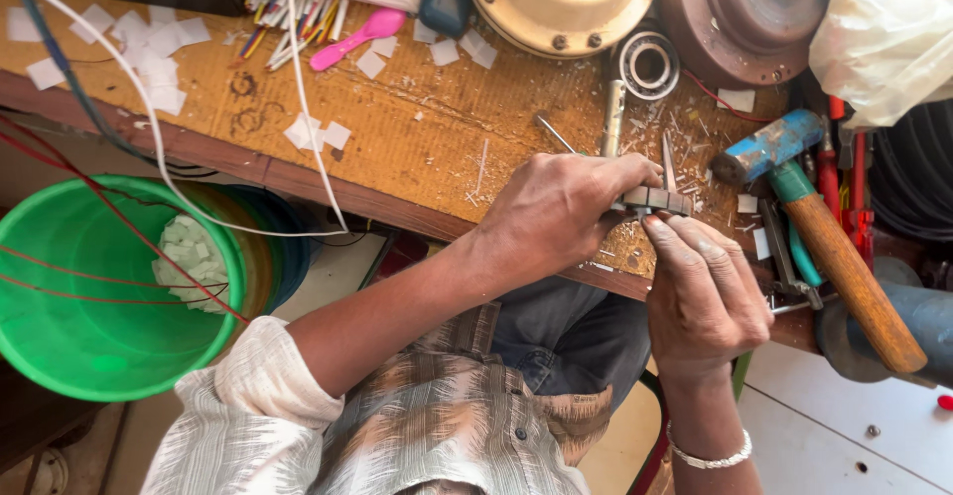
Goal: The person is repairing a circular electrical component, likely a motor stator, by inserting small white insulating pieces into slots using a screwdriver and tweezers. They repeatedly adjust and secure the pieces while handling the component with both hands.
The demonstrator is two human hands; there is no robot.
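Where the two hands meet at the bench edge, a small grey metal block, pinched from both sides. Looks stiff and hard, dense for its bulk, unlikely to bend or break; smooth faces probably slippery, so best gripped across the short ends with fingertips, the flat underside braced on the wood. Left hand curled narrow over the near end, thumb and fingers closed on it. Right hand narrow too, thumb and forefinger pressed to the far end; whether anything else sits inside that grip, cannot tell. Just beyond the left knuckles, a thin metal rod and a ring bearing. Off past the right hand, a hammer with blue head and wooden handle, lying flat. Farther from the left hand, white paper scraps and a pink spoon on the bench. Below the left forearm, a green bucket crossed by red wires.
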